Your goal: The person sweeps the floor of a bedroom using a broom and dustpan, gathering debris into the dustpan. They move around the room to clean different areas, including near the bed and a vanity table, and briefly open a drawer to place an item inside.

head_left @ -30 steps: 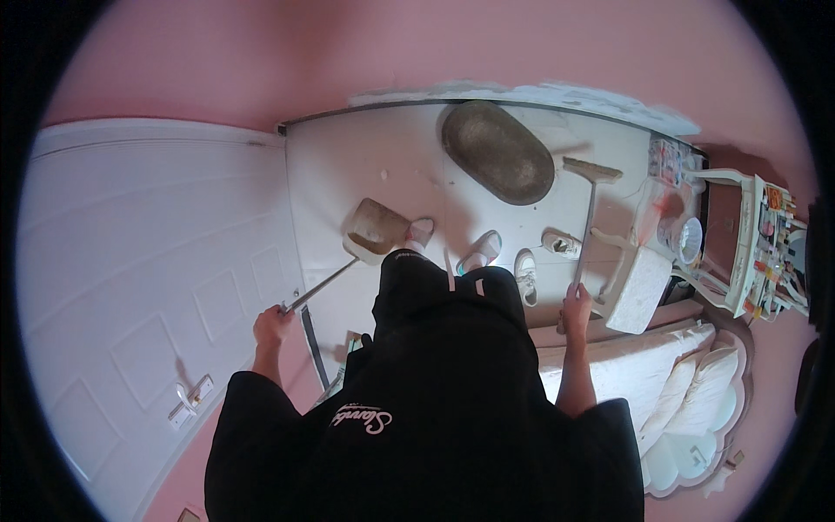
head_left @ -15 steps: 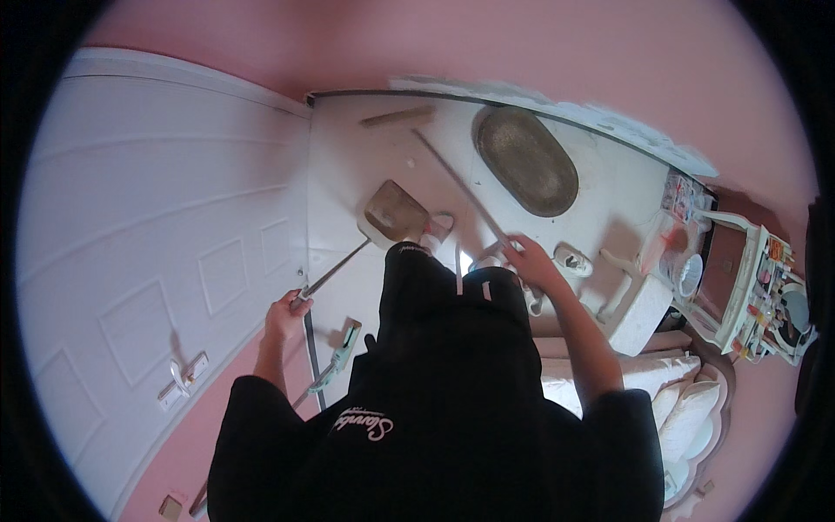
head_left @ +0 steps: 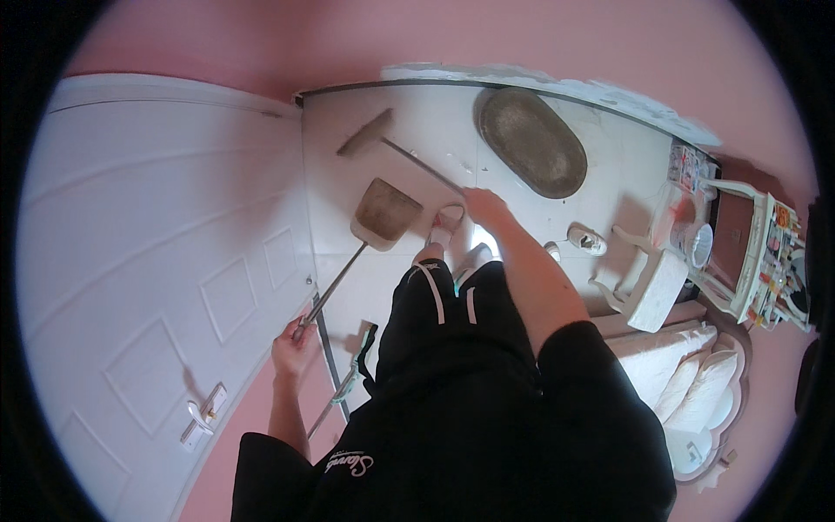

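My left hand (head_left: 294, 346) is closed round the end of a long thin handle that runs down to a brown dustpan (head_left: 388, 211) near my feet. My right hand (head_left: 485, 209) grips the handle of a broom (head_left: 366, 133). That broom's wide head lies beyond the dustpan, toward the far left corner of the floor, its edges blurred by motion. A gap of pale floor separates the broom head from the dustpan. Small specks of debris lie on the tiles near the broom handle.
A brown oval mat (head_left: 534, 142) lies by the far wall. A white door (head_left: 165, 296) fills the left side. To the right stand white shoes (head_left: 586, 240), a stool (head_left: 657, 291), a bin (head_left: 698, 244), a cluttered dressing table (head_left: 765, 261) and a bed (head_left: 687, 365). A mop (head_left: 348, 383) leans at my left.
My right hand has moved forward and left, and the broom head has swung left and turned. The dustpan has shifted slightly; my left hand keeps its hold.
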Available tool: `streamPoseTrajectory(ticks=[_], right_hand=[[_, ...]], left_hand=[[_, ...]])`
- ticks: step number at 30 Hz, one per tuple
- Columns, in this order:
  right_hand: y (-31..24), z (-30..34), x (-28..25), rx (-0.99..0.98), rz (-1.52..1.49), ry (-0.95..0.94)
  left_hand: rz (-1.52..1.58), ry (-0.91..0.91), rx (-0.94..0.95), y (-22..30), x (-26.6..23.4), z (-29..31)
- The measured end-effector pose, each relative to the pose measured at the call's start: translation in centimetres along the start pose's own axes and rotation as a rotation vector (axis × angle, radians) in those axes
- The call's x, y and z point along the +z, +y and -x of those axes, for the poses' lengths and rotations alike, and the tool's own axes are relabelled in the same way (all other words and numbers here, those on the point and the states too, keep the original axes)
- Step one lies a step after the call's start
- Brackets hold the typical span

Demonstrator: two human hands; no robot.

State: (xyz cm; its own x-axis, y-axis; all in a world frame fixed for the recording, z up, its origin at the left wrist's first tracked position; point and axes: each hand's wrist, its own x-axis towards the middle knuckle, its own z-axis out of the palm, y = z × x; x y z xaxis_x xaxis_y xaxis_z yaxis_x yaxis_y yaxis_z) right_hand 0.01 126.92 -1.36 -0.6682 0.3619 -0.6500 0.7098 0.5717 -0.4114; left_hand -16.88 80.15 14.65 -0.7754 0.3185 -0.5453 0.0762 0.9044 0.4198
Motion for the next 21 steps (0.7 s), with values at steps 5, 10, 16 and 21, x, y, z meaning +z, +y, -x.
streamPoseTrajectory(ticks=[5, 10, 16, 21], right_hand=[[8.7, 8.8, 3.3, 0.241, 0.032, -0.063], [14.7, 18.9, 13.5, 0.339, -0.154, 0.021], [14.2, 33.6, 25.6, 0.489, -0.443, 0.166], [7.3, 37.5, 30.2, 0.454, -0.702, 0.501]], left_hand=[[-0.191, -0.014, -0.055, 0.7, -1.4, -1.5], [-0.352, -0.019, 0.002, 4.3, -2.4, -3.8], [-0.442, -0.066, 0.304, 5.8, -4.9, -7.0], [-0.646, -0.173, 0.549, 10.3, -5.0, -10.4]])
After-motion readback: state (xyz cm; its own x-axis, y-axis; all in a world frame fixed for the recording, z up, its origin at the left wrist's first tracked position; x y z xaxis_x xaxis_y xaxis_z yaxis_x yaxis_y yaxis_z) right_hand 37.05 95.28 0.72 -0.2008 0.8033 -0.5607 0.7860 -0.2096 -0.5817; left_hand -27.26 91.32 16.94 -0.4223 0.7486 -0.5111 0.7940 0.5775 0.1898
